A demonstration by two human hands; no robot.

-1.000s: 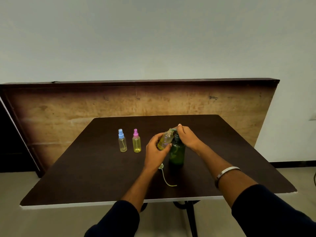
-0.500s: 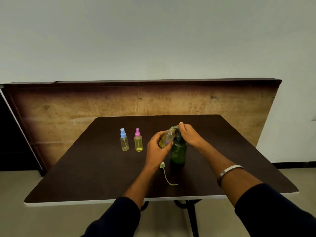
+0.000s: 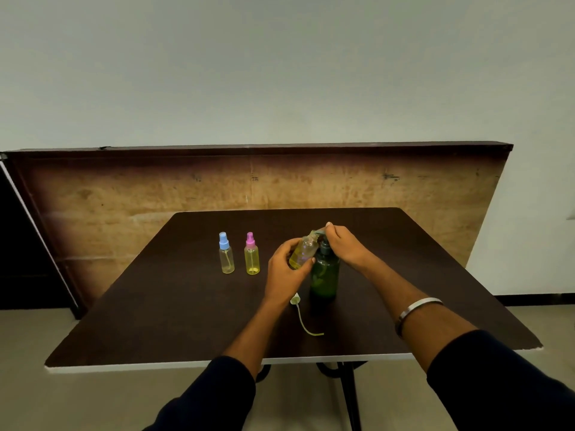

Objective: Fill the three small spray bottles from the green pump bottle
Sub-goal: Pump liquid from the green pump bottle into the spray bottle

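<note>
Green pump bottle [image 3: 324,275]: one; spray bottles: three.

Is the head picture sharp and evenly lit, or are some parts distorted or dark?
Head view: dim, soft lighting; the dark table swallows shadows; wide-angle lens bows the wooden board; the green pump bottle and both hands look slightly soft; no strong glare.

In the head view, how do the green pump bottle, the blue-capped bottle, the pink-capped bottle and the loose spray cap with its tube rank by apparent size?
1. green pump bottle
2. blue-capped bottle and pink-capped bottle: they look alike, so no ranking between them
3. loose spray cap, small head with a thin tube
</note>
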